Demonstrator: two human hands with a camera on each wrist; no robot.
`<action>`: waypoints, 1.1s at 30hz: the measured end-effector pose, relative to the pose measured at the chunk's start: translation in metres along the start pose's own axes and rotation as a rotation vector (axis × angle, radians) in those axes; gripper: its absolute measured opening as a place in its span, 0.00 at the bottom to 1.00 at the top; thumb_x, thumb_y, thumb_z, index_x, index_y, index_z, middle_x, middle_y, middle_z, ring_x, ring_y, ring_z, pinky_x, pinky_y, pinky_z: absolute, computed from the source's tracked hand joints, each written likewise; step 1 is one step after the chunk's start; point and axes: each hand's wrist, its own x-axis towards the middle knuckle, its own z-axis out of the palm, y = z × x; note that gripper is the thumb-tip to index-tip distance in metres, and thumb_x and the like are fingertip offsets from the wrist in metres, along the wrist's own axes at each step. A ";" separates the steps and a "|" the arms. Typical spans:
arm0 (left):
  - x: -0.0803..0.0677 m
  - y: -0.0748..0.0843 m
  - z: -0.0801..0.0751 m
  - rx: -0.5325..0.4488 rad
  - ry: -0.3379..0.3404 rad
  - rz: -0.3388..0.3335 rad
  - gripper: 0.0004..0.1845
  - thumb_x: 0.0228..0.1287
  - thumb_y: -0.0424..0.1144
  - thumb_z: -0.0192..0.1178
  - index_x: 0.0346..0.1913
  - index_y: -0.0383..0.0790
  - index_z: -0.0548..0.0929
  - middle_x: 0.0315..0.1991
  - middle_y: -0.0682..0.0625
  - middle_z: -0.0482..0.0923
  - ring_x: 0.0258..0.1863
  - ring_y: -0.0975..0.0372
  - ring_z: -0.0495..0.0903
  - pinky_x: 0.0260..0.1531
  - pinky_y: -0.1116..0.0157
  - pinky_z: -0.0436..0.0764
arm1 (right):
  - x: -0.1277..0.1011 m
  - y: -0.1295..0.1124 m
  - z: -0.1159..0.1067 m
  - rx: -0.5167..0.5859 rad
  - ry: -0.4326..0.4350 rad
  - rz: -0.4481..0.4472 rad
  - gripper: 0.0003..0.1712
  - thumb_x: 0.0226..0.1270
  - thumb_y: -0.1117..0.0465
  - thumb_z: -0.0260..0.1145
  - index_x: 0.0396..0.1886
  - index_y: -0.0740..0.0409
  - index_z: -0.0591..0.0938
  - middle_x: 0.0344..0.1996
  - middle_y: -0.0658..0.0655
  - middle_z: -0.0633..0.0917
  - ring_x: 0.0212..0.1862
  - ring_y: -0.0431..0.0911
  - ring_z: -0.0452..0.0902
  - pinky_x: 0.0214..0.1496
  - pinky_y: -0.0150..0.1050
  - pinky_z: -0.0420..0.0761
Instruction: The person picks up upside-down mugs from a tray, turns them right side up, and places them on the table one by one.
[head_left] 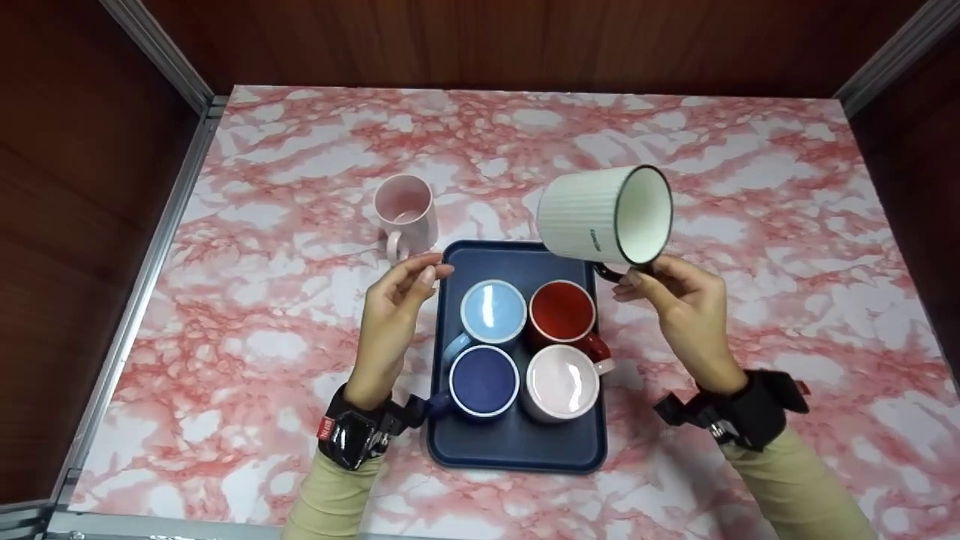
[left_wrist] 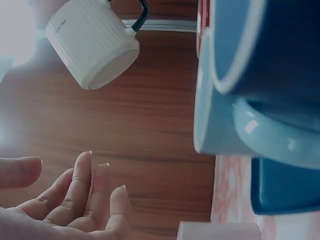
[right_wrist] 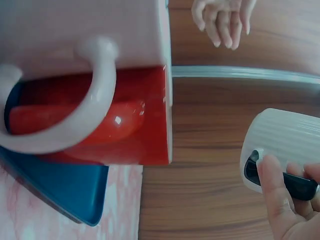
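Observation:
My right hand point(head_left: 679, 289) pinches the dark handle point(right_wrist: 295, 184) of a white ribbed mug point(head_left: 604, 217), held tilted on its side in the air above the far right corner of a dark blue tray point(head_left: 517, 442). The same white ribbed mug point(left_wrist: 92, 45) shows in the left wrist view. On the tray stand a light blue mug point(head_left: 493, 311), a red mug point(head_left: 562, 311), a navy mug point(head_left: 484, 381) and a pale pink mug point(head_left: 562, 382). My left hand point(head_left: 397, 307) hovers by the tray's left edge, its fingers point(left_wrist: 80, 187) relaxed and holding nothing.
A pink mug point(head_left: 406, 214) stands upright on the pink marble tabletop point(head_left: 750, 187), left of the tray's far end. Dark wooden walls with metal rails point(head_left: 157, 56) bound the table on three sides.

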 end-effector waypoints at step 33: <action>-0.013 -0.054 -0.053 0.139 0.185 -0.230 0.14 0.66 0.32 0.52 0.51 0.26 0.74 0.43 0.37 0.78 0.49 0.53 0.73 0.53 0.54 0.67 | 0.118 0.062 0.053 -0.507 -0.396 0.398 0.06 0.54 0.76 0.59 0.31 0.78 0.79 0.22 0.62 0.79 0.17 0.40 0.79 0.25 0.38 0.80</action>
